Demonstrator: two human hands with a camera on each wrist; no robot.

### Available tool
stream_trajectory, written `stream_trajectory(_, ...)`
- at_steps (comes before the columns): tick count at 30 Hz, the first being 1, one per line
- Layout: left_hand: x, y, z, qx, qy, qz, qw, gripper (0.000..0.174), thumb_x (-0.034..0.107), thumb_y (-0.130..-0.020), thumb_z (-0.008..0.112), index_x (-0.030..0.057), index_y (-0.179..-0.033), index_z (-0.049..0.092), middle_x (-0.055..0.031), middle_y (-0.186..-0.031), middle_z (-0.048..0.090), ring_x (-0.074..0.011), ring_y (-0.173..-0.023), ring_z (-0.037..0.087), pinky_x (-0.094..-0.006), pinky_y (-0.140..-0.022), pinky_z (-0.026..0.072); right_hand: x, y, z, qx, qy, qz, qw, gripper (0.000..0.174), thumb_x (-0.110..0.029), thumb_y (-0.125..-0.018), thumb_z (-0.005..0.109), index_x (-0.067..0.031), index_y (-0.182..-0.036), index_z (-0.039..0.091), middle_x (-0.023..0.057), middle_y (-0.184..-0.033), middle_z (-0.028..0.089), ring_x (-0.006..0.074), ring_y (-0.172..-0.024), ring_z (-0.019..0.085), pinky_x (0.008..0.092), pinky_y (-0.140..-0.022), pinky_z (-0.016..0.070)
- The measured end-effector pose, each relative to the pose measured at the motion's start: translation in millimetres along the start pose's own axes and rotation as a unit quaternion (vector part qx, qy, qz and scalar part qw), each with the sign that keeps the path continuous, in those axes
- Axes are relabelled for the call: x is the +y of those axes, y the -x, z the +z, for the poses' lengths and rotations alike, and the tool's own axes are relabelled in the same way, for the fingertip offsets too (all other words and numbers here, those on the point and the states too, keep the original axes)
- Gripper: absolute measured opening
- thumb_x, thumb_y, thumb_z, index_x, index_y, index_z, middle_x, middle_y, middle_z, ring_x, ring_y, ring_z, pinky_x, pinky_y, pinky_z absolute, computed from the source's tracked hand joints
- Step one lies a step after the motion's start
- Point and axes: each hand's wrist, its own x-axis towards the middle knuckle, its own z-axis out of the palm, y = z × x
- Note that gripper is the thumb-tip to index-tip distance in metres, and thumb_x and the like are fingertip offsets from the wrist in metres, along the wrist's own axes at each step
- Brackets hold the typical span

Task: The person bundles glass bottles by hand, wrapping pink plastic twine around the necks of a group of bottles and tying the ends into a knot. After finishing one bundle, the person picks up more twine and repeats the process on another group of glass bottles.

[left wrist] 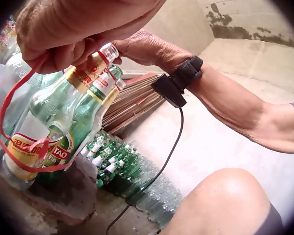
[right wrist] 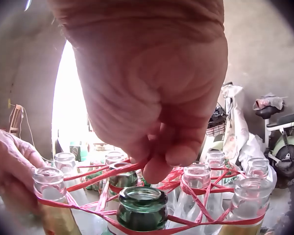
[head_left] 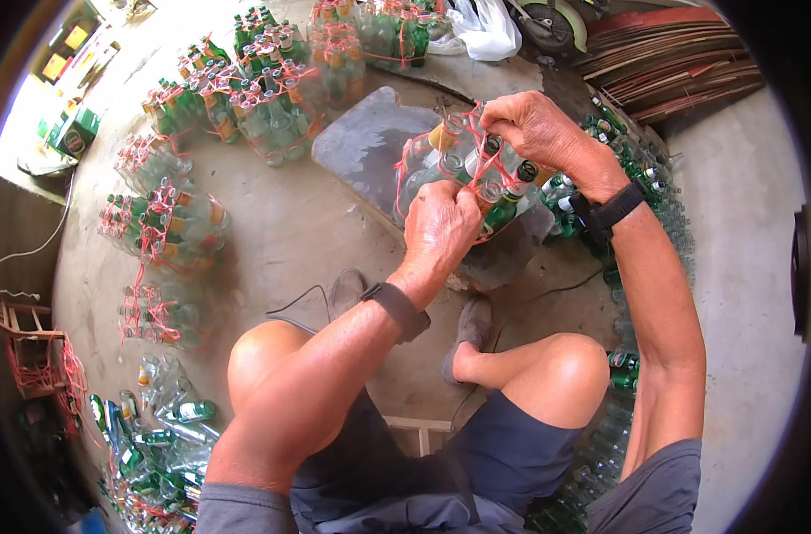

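Observation:
A cluster of clear and green bottles (head_left: 450,165) stands on a stone slab (head_left: 361,133), with red twine (right wrist: 196,223) wound around and between the necks. My right hand (head_left: 548,138) is over the far side of the cluster, its curled fingers pinching a strand of twine, seen close in the right wrist view (right wrist: 152,93). At the near side my left hand (head_left: 441,227) has its fingers curled on red twine beside the necks; in the left wrist view that hand (left wrist: 78,29) grips a strand. A loop of twine (left wrist: 44,169) passes around the labelled bottles low down.
Tied bottle bundles (head_left: 272,116) stand at the back and left. Loose bottles (head_left: 161,436) lie at lower left, and more bottles (head_left: 645,178) stand along the right. Wooden strips (head_left: 663,62), a white bag (head_left: 485,31) and a wheeled vehicle (right wrist: 286,142) are farther back.

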Motion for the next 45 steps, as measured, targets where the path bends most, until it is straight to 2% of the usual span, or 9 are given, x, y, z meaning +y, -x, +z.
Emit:
stream_trajectory(15,22,0,-33,-0.069,-0.016,-0.04,0.997,0.034,0.022,-0.088,0.055,-0.0045,-0.084,0.076,-0.031,-0.081,0.072,-0.0475,-0.086,0.074,-0.0531,-0.085,0.0576,23,-12,2,-0.093,-0.025,0.035,0.995,0.019,-0.001,-0.084,0.067,-0.0003,-0.1,0.078,0.0142,-0.083,0.076,0.0255,-0.081,0.073,0.0386,-0.078,0.0571)
stream_trajectory(20,11,-8,-39,-0.053,-0.074,-0.004,0.996,0.031,0.019,-0.086,0.055,-0.0048,-0.081,0.075,-0.0302,-0.076,0.071,-0.0477,-0.083,0.073,-0.0528,-0.084,0.0573,-3,-19,-18,-0.219,-0.063,0.171,0.958,0.031,0.0,-0.084,0.061,-0.002,-0.109,0.08,0.0129,-0.084,0.077,0.0162,-0.055,0.067,0.0373,-0.053,0.0543)
stream_trajectory(22,9,-6,-40,-0.055,-0.047,0.026,0.997,0.028,0.02,-0.084,0.061,-0.005,-0.074,0.071,-0.0052,-0.057,0.052,-0.0142,-0.054,0.052,-0.0365,-0.051,0.044,-2,-17,-18,-0.217,-0.074,0.179,0.957,0.032,0.0,-0.084,0.06,-0.0021,-0.109,0.08,0.012,-0.084,0.077,0.0144,-0.053,0.066,0.0363,-0.051,0.0528)
stream_trajectory(24,11,-3,-44,-0.066,-0.047,0.006,0.997,0.029,0.02,-0.084,0.061,-0.0049,-0.074,0.07,-0.004,-0.057,0.051,-0.0135,-0.054,0.051,-0.0359,-0.051,0.0422,-3,-15,-18,-0.215,-0.086,0.187,0.955,0.033,0.001,-0.084,0.058,-0.0021,-0.109,0.08,0.0111,-0.083,0.076,0.0127,-0.051,0.064,0.0354,-0.048,0.0513)
stream_trajectory(27,11,-3,-51,-0.072,-0.044,-0.004,0.996,0.029,0.02,-0.084,0.061,-0.0048,-0.072,0.069,-0.0021,-0.056,0.049,-0.0119,-0.055,0.048,-0.0346,-0.051,0.0385,3,-6,-11,-0.212,-0.102,0.185,0.954,0.033,-0.001,-0.085,0.058,-0.0015,-0.11,0.079,0.0137,-0.086,0.078,0.0206,-0.059,0.069,0.0403,-0.057,0.0555)
stream_trajectory(29,17,-3,-56,-0.071,-0.033,-0.012,0.997,0.031,0.021,-0.085,0.061,-0.0046,-0.07,0.067,0.0002,-0.056,0.047,-0.0104,-0.056,0.043,-0.0329,-0.051,0.0336,26,6,12,-0.069,-0.012,0.033,0.997,0.026,-0.008,-0.091,0.062,0.0038,-0.109,0.076,0.0175,-0.094,0.077,0.0264,-0.078,0.074,0.039,-0.073,0.0583)
stream_trajectory(33,13,-6,-58,-0.066,-0.065,0.033,0.995,0.031,0.022,-0.085,0.062,-0.004,-0.069,0.065,0.0009,-0.056,0.048,-0.0095,-0.057,0.044,-0.0331,-0.052,0.0353,-48,28,0,-0.052,-0.077,0.217,0.972,0.043,-0.027,-0.092,0.074,0.0041,-0.122,0.072,0.0224,-0.108,0.075,0.0379,-0.106,0.072,0.0446,-0.093,0.056)
stream_trajectory(37,15,-4,-55,-0.048,-0.057,0.036,0.997,0.033,0.023,-0.087,0.061,-0.0038,-0.068,0.063,0.0028,-0.058,0.049,-0.0079,-0.059,0.044,-0.0321,-0.052,0.0362,-78,57,33,0.07,0.071,0.186,0.977,0.077,-0.048,-0.081,0.081,0.0053,-0.132,0.06,0.0294,-0.137,0.061,0.0449,-0.125,0.062,0.05,-0.106,0.0518)
stream_trajectory(45,12,-2,-55,-0.034,-0.048,0.05,0.997,0.038,0.023,-0.092,0.062,-0.0032,-0.066,0.058,0.0053,-0.06,0.047,-0.0055,-0.059,0.042,-0.0321,-0.05,0.0344,-78,57,52,0.149,0.088,0.195,0.965,0.074,-0.044,-0.081,0.08,0.0047,-0.133,0.062,0.0264,-0.135,0.063,0.0429,-0.128,0.06,0.051,-0.109,0.0504)
